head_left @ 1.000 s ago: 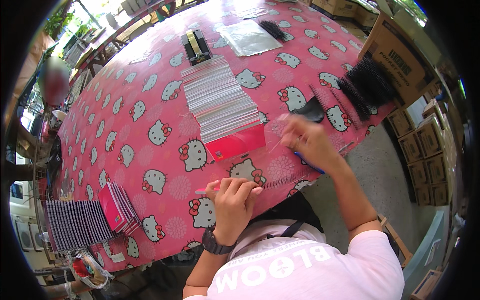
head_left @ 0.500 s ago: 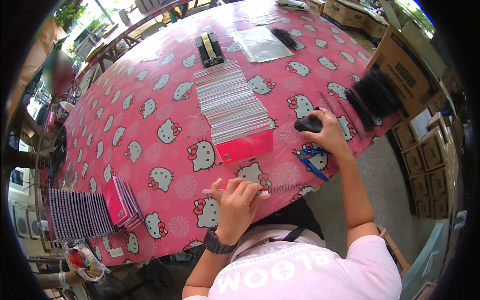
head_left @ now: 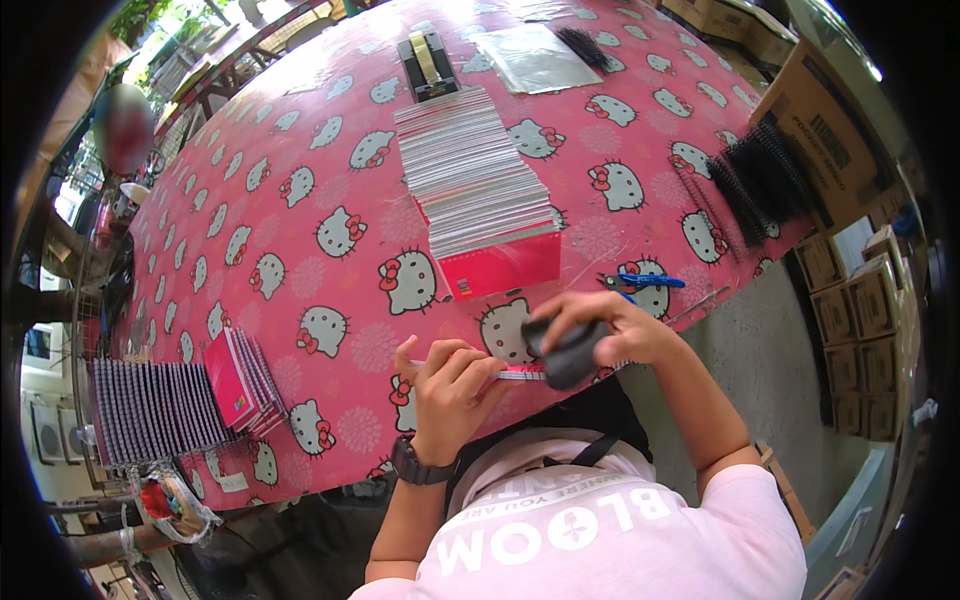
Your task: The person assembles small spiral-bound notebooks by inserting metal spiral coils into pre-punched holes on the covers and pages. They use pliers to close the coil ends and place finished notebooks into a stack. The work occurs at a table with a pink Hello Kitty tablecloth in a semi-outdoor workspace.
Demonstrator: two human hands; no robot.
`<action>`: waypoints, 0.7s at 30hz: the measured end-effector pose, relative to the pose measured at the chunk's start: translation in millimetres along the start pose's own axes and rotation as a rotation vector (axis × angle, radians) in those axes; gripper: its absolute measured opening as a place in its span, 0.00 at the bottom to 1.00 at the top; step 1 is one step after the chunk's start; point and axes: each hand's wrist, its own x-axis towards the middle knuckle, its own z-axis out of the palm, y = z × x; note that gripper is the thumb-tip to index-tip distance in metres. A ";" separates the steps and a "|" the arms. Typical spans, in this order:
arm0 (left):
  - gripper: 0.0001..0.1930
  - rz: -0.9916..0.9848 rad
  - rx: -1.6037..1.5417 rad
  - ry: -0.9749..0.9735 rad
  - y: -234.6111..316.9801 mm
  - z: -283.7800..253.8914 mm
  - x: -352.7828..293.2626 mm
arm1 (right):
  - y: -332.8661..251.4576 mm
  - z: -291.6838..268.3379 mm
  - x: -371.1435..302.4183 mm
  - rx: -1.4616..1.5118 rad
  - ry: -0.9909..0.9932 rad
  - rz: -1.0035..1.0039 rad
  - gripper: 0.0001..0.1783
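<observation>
My left hand (head_left: 450,390) is closed on a thin notebook (head_left: 520,375) at the table's near edge, its narrow edge showing past my fingers. My right hand (head_left: 615,330) grips a black rounded object (head_left: 575,362), slightly blurred, whose exact kind I cannot make out. That object is at the notebook's right end and hides the spiral coil there. Blue-handled cutters (head_left: 655,282) lie just beyond my right hand. Beyond the notebook, a long row of pink-covered notebooks (head_left: 500,265) stretches away from me.
Bound notebooks stand in a row (head_left: 155,410) at the left, with several pink ones (head_left: 240,385) leaning beside them. A tape dispenser (head_left: 428,65) and clear plastic sleeves (head_left: 535,58) lie at the back. Black spiral coils (head_left: 755,185) sit at the right by a cardboard box (head_left: 825,140).
My right hand has brought the black object left and nearer, to the notebook's right end. The cutters have turned and now lie farther back. My left hand keeps its hold.
</observation>
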 end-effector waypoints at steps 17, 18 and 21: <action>0.44 -0.065 -0.109 0.037 -9.4 6.2 -13.2 | -7.9 13.5 20.1 -0.097 0.014 0.179 0.31; 0.45 -0.074 -0.109 0.041 -7.8 4.7 -14.6 | -10.1 10.5 24.4 -0.224 0.062 0.282 0.33; 0.48 -0.120 -0.109 0.038 -7.3 4.3 -11.9 | -9.7 19.9 25.7 0.172 -0.097 -0.090 0.32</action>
